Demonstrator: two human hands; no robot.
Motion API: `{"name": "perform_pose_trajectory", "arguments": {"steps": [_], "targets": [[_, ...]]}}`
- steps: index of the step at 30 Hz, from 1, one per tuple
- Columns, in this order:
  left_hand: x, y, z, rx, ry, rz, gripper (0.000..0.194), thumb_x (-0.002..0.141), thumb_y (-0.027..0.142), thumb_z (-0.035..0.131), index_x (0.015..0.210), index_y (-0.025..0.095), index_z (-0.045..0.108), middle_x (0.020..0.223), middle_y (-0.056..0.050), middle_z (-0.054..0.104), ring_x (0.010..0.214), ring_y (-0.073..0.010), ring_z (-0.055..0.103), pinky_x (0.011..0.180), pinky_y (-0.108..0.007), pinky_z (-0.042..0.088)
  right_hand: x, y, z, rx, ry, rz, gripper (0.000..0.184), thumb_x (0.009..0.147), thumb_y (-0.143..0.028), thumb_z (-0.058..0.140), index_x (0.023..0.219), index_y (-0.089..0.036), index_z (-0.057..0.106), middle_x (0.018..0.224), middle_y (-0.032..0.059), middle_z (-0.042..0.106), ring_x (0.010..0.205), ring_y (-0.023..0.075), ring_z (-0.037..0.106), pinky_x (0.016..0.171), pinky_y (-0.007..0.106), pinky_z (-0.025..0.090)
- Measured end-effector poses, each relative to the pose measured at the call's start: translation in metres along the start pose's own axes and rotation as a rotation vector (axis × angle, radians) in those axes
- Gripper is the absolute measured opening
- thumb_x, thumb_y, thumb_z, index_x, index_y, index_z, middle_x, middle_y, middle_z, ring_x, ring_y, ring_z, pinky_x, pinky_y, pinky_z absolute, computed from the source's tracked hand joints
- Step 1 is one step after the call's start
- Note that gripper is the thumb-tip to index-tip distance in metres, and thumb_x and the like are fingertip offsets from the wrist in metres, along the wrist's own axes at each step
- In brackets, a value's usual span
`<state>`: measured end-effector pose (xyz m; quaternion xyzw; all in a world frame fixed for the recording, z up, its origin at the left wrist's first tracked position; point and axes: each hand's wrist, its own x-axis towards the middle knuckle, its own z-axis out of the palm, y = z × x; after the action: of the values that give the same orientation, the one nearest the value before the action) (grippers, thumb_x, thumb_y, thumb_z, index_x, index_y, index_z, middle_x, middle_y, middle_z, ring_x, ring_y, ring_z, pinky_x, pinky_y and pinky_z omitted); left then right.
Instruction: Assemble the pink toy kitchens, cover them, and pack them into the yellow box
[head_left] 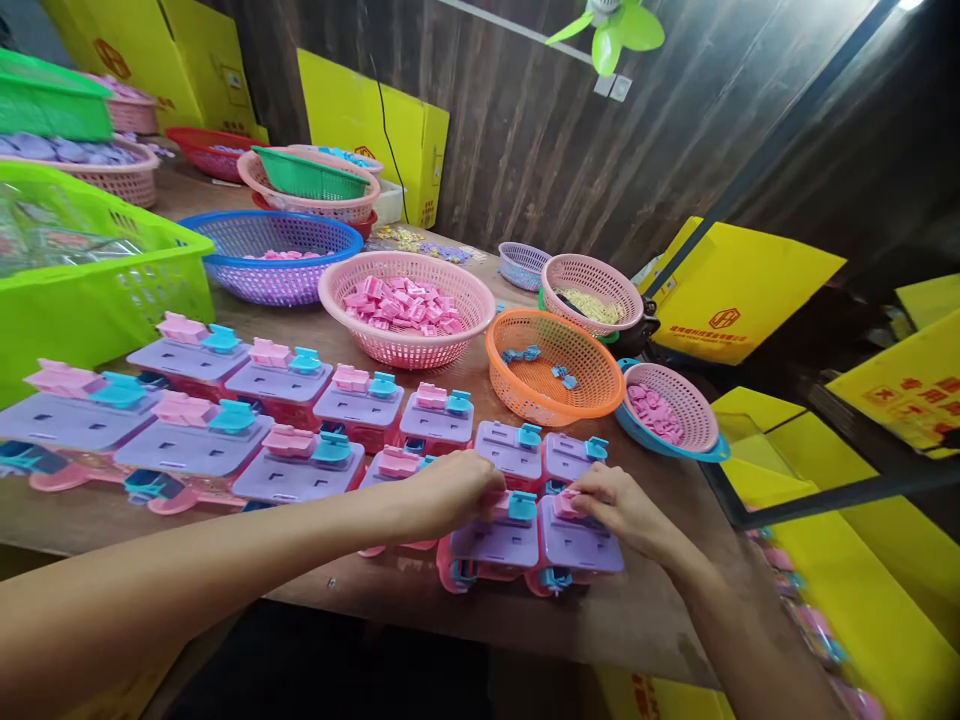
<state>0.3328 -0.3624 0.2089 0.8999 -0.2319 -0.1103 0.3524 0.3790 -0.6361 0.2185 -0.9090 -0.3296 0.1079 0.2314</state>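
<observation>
Boxes [431, 425] stand in two rows on the bench [360, 592]. Most lids [196, 453] carry pink clips [184, 408]; the two far-right lids [510, 460] show blue clips [529, 436] only. Right hand [616, 503] pinches a pink clip [567, 504]; left hand [469, 488] curls at another [498, 508], grip hidden.

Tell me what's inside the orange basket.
Small blue pieces in two clusters. The orange basket shows bare floor between them; whatever lies directly beneath the pieces is covered.

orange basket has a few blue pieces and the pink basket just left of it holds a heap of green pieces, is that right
No, the heap in the pink basket is of pink pieces, not green, as the head view shows. The orange basket to its right does hold a few blue pieces.
</observation>
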Motion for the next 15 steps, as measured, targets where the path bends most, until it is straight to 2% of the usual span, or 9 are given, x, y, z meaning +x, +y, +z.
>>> {"name": "perform_pose_trajectory", "arguments": {"steps": [3, 6, 9, 15], "targets": [[0.002, 0.004, -0.004, 0.033, -0.039, 0.019, 0.005, 0.063, 0.017, 0.066, 0.066, 0.015, 0.063, 0.055, 0.002, 0.053, 0.052, -0.0095, 0.041, 0.051, -0.021, 0.026, 0.0, 0.003, 0.004, -0.005, 0.019, 0.01, 0.02, 0.085, -0.033, 0.054, 0.078, -0.025, 0.071, 0.073, -0.0003, 0.066, 0.074, 0.0162, 0.054, 0.076, 0.029, 0.036], [0.001, 0.01, -0.008, -0.046, -0.072, 0.018, 0.016, 0.073, 0.022, 0.059, 0.06, 0.012, 0.061, 0.048, 0.004, 0.044, 0.048, -0.0069, 0.032, 0.047, -0.021, 0.021, -0.004, 0.003, 0.007, -0.019, 0.051, 0.011, 0.021, 0.085, -0.033, 0.053, 0.078, -0.024, 0.071, 0.076, 0.0006, 0.068, 0.075, 0.0162, 0.056, 0.077, 0.031, 0.035], [-0.001, 0.013, -0.011, -0.062, -0.102, -0.01, 0.027, 0.079, 0.024, 0.05, 0.057, 0.011, 0.059, 0.047, 0.003, 0.04, 0.047, -0.0068, 0.03, 0.046, -0.02, 0.021, -0.008, 0.003, 0.01, -0.004, 0.076, 0.007, 0.021, 0.085, -0.032, 0.053, 0.078, -0.022, 0.07, 0.078, 0.0017, 0.068, 0.075, 0.0165, 0.057, 0.078, 0.031, 0.036], [0.007, 0.009, -0.009, 0.022, -0.089, 0.008, 0.019, 0.073, 0.018, 0.051, 0.059, 0.01, 0.061, 0.049, 0.002, 0.044, 0.049, -0.0075, 0.031, 0.048, -0.02, 0.023, -0.01, -0.001, 0.013, 0.033, 0.085, 0.058, 0.024, 0.086, -0.033, 0.05, 0.077, -0.022, 0.069, 0.08, 0.002, 0.069, 0.074, 0.0172, 0.057, 0.073, 0.029, 0.04]]}}
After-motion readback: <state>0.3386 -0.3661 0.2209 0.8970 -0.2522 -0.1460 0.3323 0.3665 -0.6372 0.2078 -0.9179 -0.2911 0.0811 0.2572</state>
